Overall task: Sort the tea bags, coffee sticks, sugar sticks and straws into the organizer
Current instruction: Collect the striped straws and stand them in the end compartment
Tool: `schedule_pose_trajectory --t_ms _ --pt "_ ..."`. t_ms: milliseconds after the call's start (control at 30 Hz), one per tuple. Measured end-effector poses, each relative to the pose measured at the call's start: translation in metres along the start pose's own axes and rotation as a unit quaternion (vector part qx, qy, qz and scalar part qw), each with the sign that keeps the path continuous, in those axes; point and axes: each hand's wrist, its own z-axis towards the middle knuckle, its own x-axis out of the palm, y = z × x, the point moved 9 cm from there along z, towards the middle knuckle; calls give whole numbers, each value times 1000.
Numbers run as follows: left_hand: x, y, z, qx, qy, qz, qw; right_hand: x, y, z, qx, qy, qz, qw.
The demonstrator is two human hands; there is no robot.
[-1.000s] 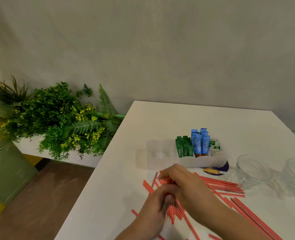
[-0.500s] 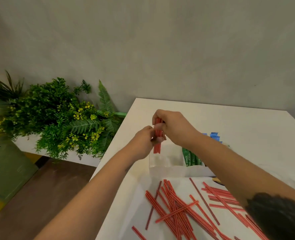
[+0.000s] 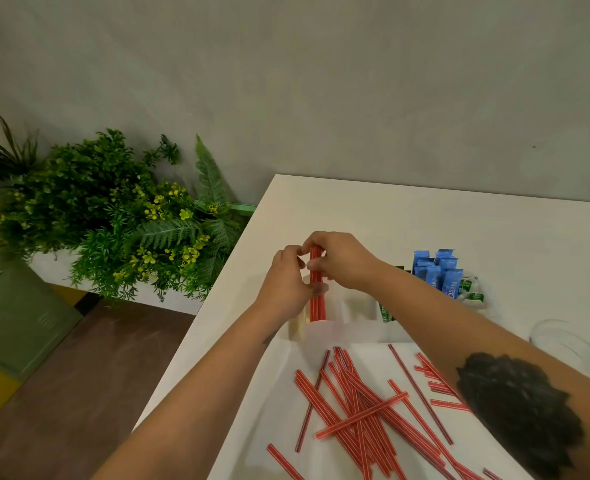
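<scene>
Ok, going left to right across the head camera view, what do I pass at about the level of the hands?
Leafy green plants → left hand → upright bundle of red straws → right hand → blue stick packets standing in the white organizer.

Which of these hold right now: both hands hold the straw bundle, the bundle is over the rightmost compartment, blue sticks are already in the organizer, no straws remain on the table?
1. Both the left hand and right hand hold the red straw bundle. True.
2. The bundle stands upright over the rightmost compartment. False: it is at the left end of the white organizer.
3. Blue sticks stand in the organizer. True.
4. No straws remain on the table. False: many loose straws lie on it.
</scene>
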Motion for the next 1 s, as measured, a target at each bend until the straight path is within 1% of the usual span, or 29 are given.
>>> schedule_pose_trajectory --t_ms 200,333,433,533,600,700,767,833,900,967,1000 --pt "-5 -3 -4 -8 -4 -7 1000 -2 -5 -4 15 -25 12 999" --pt "-17 -7 -16 -8 -35 -4 999 -17 0 -15 15 -69 3 998" --pt "-27 -13 -33 8 -58 2 998 -30 3 -33 13 -109 14 994" --pt "-33 -20 -55 29 -69 11 997 -38 7 -58 8 -129 3 992" --pt "-33 -25 -72 55 -62 23 996 -40 7 -79 12 -135 3 991" --pt "-22 -27 -95 101 -5 52 993 -34 1 -112 24 -130 -5 991" --pt "-8 -25 -110 119 64 72 988 -25 -5 -133 31 -120 -16 992" --pt "10 -19 -124 116 144 88 979 -15 -14 -153 52 -103 -34 993" --pt "25 -12 -136 116 204 136 962 -2 -22 -169 77 -83 -81 990" --pt "35 -8 -143 128 230 197 945 11 -28 -183 106 -59 -147 982" --pt "38 -7 -146 135 231 219 938 18 -32 -190 127 -44 -172 976"
